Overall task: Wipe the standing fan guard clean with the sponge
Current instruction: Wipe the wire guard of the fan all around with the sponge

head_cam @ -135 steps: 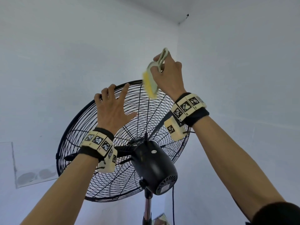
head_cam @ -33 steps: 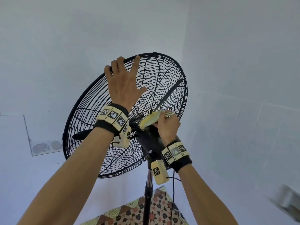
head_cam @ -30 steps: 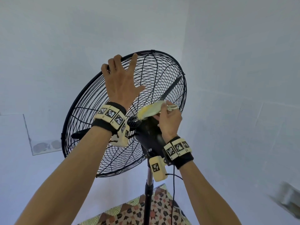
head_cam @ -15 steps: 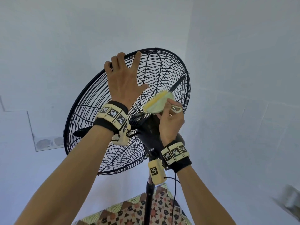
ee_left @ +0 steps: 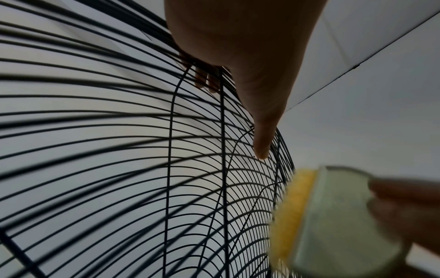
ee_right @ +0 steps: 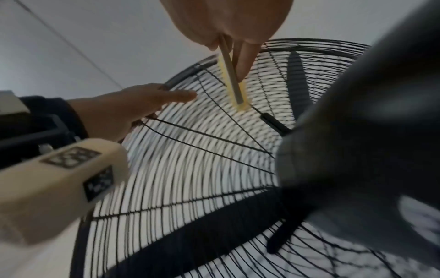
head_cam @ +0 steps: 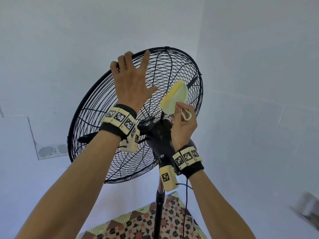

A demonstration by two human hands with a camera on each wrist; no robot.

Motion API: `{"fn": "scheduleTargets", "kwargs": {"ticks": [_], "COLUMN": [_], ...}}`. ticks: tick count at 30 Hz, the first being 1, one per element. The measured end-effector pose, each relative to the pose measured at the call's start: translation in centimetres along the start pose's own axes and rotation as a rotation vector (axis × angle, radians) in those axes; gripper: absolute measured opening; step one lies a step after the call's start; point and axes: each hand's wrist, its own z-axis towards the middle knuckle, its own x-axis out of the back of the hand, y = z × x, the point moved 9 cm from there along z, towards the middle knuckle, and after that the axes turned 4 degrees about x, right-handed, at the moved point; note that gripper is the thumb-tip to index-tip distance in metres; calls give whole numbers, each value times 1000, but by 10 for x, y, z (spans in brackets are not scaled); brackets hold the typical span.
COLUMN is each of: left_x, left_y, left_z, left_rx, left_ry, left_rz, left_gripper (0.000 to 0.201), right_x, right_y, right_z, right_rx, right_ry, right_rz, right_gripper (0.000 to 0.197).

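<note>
The black wire fan guard (head_cam: pixel 124 163) tilts up in front of me, seen from behind. My left hand (head_cam: pixel 133 83) lies spread against its upper left part, fingertips at the rim. My right hand (head_cam: pixel 182 123) pinches a sponge (head_cam: pixel 175 98), yellow face against the wires, pale green back toward me, just above the black motor housing (head_cam: pixel 160 137). A pale loop on the sponge hangs by my fingers. In the left wrist view the sponge (ee_left: pixel 321 222) is blurred at the lower right of the guard (ee_left: pixel 142 169). In the right wrist view the sponge (ee_right: pixel 232 75) stands edge-on against the wires.
The fan's pole (head_cam: pixel 159 209) runs down to a patterned tile floor (head_cam: pixel 148 223), with a black cord (head_cam: pixel 185 204) hanging beside it. Pale walls meet in a corner behind the fan. A blurred grey object (head_cam: pixel 309 207) sits low on the right wall.
My right hand has slid the sponge up from the motor housing along the guard toward the upper right. My left hand has stayed near the top rim.
</note>
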Motion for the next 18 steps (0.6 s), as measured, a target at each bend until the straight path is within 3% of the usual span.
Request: {"fn": "scheduleTargets", "kwargs": {"ticks": [5,8,10,18], "left_x": [0,0,0,2], "left_y": [-3,-3,-2,-3], "left_z": [1,0,0,-2], "left_rx": [9,5,4,-2], "left_ry": [-2,-3,-5,4], "left_rz": [6,8,11,18], "left_gripper": [106,105,106,105], "right_x": [19,22,18,24], "right_y": [19,23,22,32], "right_z": [-19,-24,-24,-36], "right_rx": [-55,-114,-87,-69], "right_ry": [-79,-125,-133,68], "right_rz": [-209,-228,-247,-322], "right_gripper": [18,46,52,32]}}
